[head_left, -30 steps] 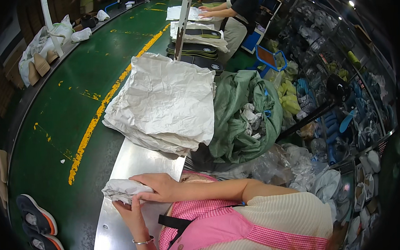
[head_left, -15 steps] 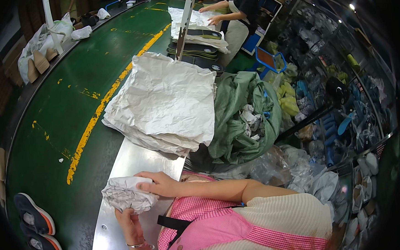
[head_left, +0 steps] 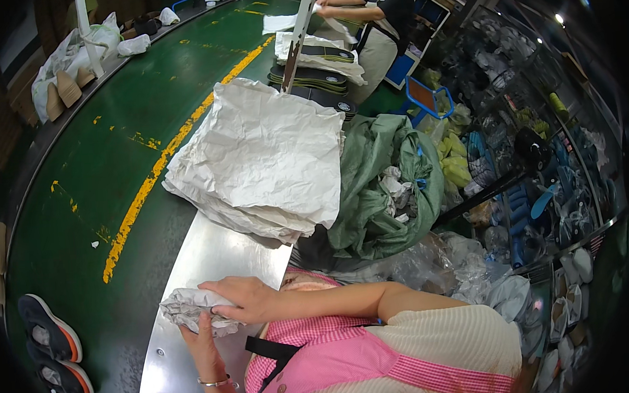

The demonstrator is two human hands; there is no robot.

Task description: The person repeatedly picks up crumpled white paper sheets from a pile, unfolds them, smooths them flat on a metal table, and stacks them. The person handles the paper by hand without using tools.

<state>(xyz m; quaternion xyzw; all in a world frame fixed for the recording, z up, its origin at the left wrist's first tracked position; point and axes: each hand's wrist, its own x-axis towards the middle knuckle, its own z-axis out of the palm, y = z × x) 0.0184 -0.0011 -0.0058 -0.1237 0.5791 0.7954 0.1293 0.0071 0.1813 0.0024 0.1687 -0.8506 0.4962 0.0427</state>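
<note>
A wad of crumpled white paper (head_left: pixel 184 305) is held between my two hands above the metal strip at the table's edge. My right hand (head_left: pixel 245 299) lies over its upper and right side with the fingers bent around it. From below, my left hand (head_left: pixel 205 347), with a bracelet at the wrist, grips the wad with the thumb pressed up against it; its other fingers are partly hidden. Just beyond my hands lies a thick stack of wrinkled white paper sheets (head_left: pixel 269 156).
A pair of dark shoes with orange-edged soles (head_left: pixel 53 331) sits on the green belt (head_left: pixel 124 201) at left. Right of the stack stands a green sack (head_left: pixel 372 193) holding crumpled paper. Behind a metal post (head_left: pixel 301 35) are dark insoles (head_left: pixel 311 78) and a co-worker (head_left: pixel 383 30) handling paper.
My hands have squeezed the paper into a smaller, tighter wad, and my right hand has moved farther over it. The co-worker has lifted a sheet of paper.
</note>
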